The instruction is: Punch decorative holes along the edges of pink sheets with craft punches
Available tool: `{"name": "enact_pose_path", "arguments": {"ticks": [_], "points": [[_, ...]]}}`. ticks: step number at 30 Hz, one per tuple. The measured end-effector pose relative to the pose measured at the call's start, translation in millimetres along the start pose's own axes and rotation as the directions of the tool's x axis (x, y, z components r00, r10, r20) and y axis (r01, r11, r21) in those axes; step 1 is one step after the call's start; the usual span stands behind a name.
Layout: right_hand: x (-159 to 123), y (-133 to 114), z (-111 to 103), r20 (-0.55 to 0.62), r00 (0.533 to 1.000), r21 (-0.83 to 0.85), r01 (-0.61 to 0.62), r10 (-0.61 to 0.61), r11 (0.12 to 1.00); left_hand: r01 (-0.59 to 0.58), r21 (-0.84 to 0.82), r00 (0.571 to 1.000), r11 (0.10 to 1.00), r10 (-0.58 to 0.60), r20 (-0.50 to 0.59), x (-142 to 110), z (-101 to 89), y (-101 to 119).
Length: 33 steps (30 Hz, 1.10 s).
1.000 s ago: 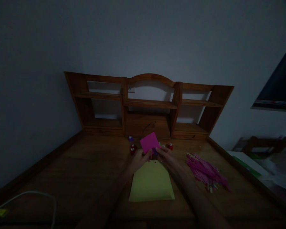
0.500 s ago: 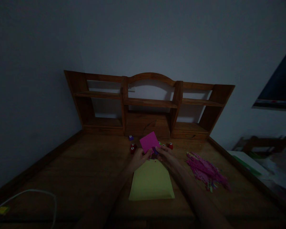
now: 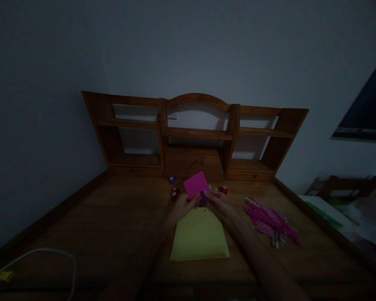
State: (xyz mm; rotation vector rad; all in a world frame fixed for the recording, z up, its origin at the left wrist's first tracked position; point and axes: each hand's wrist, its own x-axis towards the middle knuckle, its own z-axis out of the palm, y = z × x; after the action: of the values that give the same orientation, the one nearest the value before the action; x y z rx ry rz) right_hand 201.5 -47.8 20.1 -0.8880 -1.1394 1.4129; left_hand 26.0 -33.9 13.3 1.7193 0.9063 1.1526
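Observation:
Above the far end of a stack of yellow paper [image 3: 200, 236], my left hand [image 3: 182, 206] pinches a pink sheet of paper [image 3: 196, 184] by its lower edge. Closed around a small purple craft punch [image 3: 203, 195], my right hand [image 3: 218, 201] holds it at the sheet's lower right corner. My fingers partly cover the punch. Tiny pink bits lie below the hands. Beyond the left hand stand two red punches [image 3: 174, 193] and a purple one [image 3: 171, 180]. Green punches [image 3: 209, 187] and another red punch [image 3: 224, 190] are just behind the right hand.
A heap of pink paper strips [image 3: 269, 219] lies on the desk at the right. The wooden shelf unit [image 3: 197, 134] rises at the back. A white cable [image 3: 50, 250] curves over the front left, near a yellow object [image 3: 1, 276].
Both hands keep their grip on the pink sheet and the purple punch with barely any movement. The whole view has shifted slightly.

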Motion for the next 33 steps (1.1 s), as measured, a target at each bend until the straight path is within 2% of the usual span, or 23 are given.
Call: {"name": "enact_pose_path", "arguments": {"ticks": [13, 23, 29, 33], "points": [[2.6, -1.3, 5.0, 0.004, 1.000, 0.148, 0.007, -0.007, 0.989, 0.010, 0.100, 1.000, 0.995, -0.010, -0.002, 4.0, 0.5, -13.0], [3.9, 1.3, -2.7, 0.025, 0.999, 0.014, 0.028, -0.028, 1.000, 0.016, 0.039, 1.000, 0.999, -0.016, -0.002, 1.2, 1.9, -4.6], [5.7, 4.2, -4.5, -0.015, 0.999, -0.002, 0.034, -0.034, 0.999, 0.029, -0.012, 0.999, 1.000, -0.028, 0.018, 2.2, 4.1, -4.7], [4.9, 2.7, -3.0, 0.007, 0.999, -0.002, 0.052, -0.052, 0.999, 0.044, -0.035, 0.999, 0.998, -0.043, 0.022, -0.9, 4.5, 2.5]]}}
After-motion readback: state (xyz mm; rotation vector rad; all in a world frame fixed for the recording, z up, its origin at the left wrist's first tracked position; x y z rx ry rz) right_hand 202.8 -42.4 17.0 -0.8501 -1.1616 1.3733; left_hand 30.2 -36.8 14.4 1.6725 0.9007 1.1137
